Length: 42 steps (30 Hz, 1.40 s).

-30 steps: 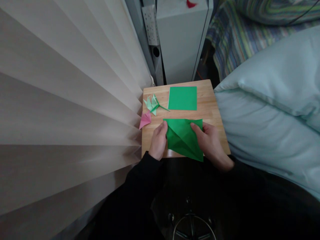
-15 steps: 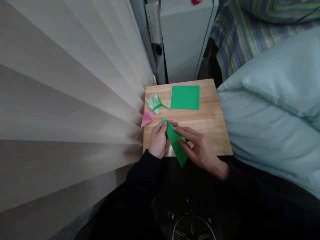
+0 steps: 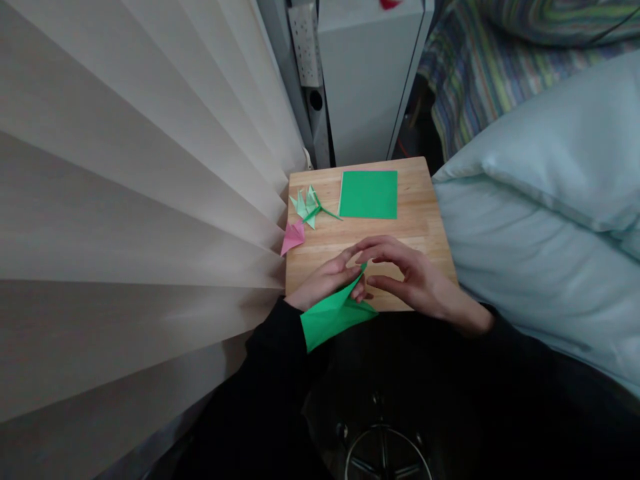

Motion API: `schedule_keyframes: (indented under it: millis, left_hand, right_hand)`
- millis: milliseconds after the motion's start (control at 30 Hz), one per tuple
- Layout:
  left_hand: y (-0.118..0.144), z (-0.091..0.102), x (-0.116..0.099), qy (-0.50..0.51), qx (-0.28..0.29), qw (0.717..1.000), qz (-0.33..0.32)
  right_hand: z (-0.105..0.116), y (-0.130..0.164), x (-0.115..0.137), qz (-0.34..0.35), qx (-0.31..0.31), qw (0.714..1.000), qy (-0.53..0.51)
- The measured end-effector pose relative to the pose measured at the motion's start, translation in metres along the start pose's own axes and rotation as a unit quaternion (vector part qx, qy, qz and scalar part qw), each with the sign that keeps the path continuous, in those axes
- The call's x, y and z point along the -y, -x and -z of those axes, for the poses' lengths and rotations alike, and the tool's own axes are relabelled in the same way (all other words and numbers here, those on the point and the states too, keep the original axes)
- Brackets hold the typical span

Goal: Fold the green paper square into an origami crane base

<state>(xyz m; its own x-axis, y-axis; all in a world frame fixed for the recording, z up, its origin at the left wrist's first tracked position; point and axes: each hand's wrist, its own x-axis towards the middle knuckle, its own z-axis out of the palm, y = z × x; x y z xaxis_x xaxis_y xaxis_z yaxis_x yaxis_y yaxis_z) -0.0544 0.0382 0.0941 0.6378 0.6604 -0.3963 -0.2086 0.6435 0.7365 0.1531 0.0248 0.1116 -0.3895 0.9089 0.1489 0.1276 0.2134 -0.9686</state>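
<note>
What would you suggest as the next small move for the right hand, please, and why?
Perhaps the right hand should pinch the narrow tip of the creased green paper: that hand's thumb and fingers stand apart near the tip, while the left hand appears to be holding the paper.

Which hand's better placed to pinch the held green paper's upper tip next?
Probably the right hand: it looks open and free, close to that tip, while the left hand is occupied holding the green paper.
</note>
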Motion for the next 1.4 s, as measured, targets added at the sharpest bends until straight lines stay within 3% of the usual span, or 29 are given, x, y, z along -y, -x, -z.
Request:
schedule_keyframes:
  millis: [200,367,433,700,767,800,833,867,900,967,1033,1067,1133,1200,1267,1400]
  left_hand:
    - [0.008,-0.005,-0.001,0.036,0.078,0.995,0.058]
    - [0.009,-0.002,-0.001,0.035,0.127,0.988,0.083]
    - [0.010,-0.002,-0.002,0.036,0.136,0.986,0.086]
    - [0.013,-0.010,-0.012,0.031,0.140,0.986,0.087]
    - [0.011,-0.004,-0.016,0.048,0.071,0.993,0.082]
    - [0.010,0.001,-0.019,0.064,0.004,0.995,0.070]
    - [0.008,0.007,-0.021,0.095,-0.100,0.990,0.030]
    - [0.006,0.014,-0.023,0.119,-0.218,0.968,-0.015]
    - [0.004,0.020,-0.024,0.143,-0.336,0.928,-0.078]
    - [0.001,0.027,-0.024,0.176,-0.448,0.865,-0.138]
    - [-0.001,0.021,-0.018,0.161,-0.392,0.900,-0.106]
    - [-0.002,0.014,-0.014,0.132,-0.321,0.935,-0.070]
    - [-0.005,-0.005,-0.003,0.075,-0.183,0.980,-0.012]
    - [-0.010,-0.021,0.006,0.055,-0.098,0.992,-0.048]
    - [-0.013,-0.029,0.012,0.073,-0.079,0.988,-0.108]
    - [-0.013,-0.026,0.014,0.144,-0.113,0.968,-0.170]
  right_hand:
    - [0.002,0.001,0.005,-0.135,0.084,0.971,-0.179]
    - [0.000,0.000,0.003,-0.170,0.176,0.917,-0.314]
    - [0.001,-0.001,0.002,-0.180,0.191,0.908,-0.328]
    - [0.005,-0.001,0.009,-0.218,0.201,0.912,-0.283]
    - [0.010,-0.002,0.009,-0.216,0.165,0.926,-0.263]
    - [0.014,-0.003,0.009,-0.207,0.125,0.939,-0.246]
    - [0.018,-0.004,0.008,-0.190,0.067,0.953,-0.225]
    - [0.022,-0.006,0.007,-0.164,-0.012,0.966,-0.197]
    - [0.025,-0.007,0.006,-0.130,-0.106,0.972,-0.166]
    - [0.028,-0.010,0.004,-0.061,-0.287,0.951,-0.096]
    - [0.023,-0.009,0.002,-0.024,-0.381,0.923,-0.040]
    - [0.018,-0.008,0.001,-0.014,-0.391,0.920,-0.023]
    - [0.005,-0.003,0.001,0.000,-0.361,0.932,0.007]
    - [-0.008,0.002,0.000,0.009,-0.308,0.950,0.040]
    - [-0.017,0.006,0.000,0.013,-0.252,0.966,0.047]
    - [-0.027,0.008,-0.004,-0.004,-0.192,0.981,-0.008]
